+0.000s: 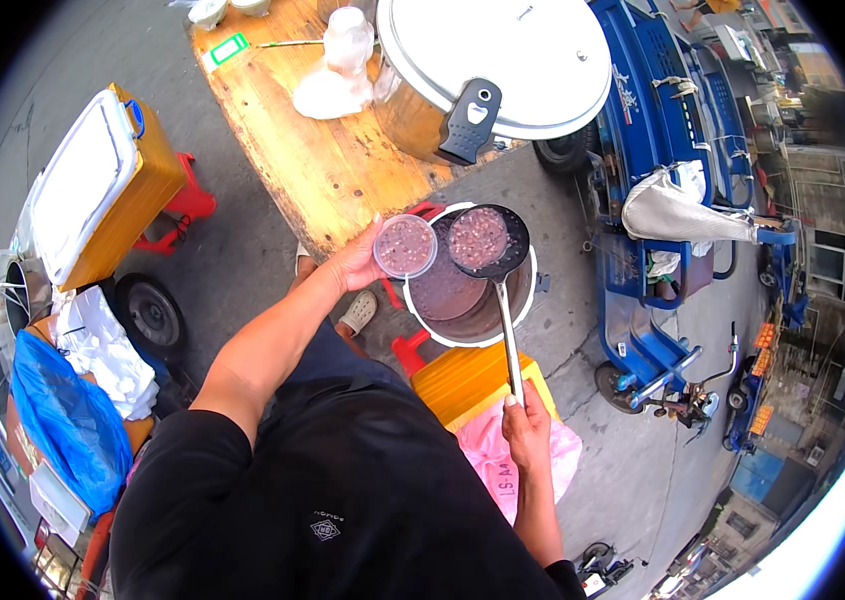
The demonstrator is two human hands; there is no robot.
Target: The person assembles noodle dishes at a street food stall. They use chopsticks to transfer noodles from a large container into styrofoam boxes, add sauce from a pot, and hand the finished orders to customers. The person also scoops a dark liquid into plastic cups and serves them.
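My left hand (357,262) grips a clear round plastic cup (406,247) filled with purplish porridge with pale grains. In my right hand (527,424) is the long metal handle of a ladle (510,330). The ladle's dark bowl (516,251) carries more of the same porridge, just right of the cup and apart from it. Both are over a deep metal pot (531,304) with a pale rim. Purplish porridge (449,292) lies inside the pot, and the ladle bowl hides part of it.
A wooden table (325,172) holds a large lidded pot (497,60) and stacked plastic cups (347,45). A yellow crate (460,382) and pink bag (486,457) are by my right arm. A blue cargo tricycle (647,97) stands right; a white-lidded yellow box (85,180) is left.
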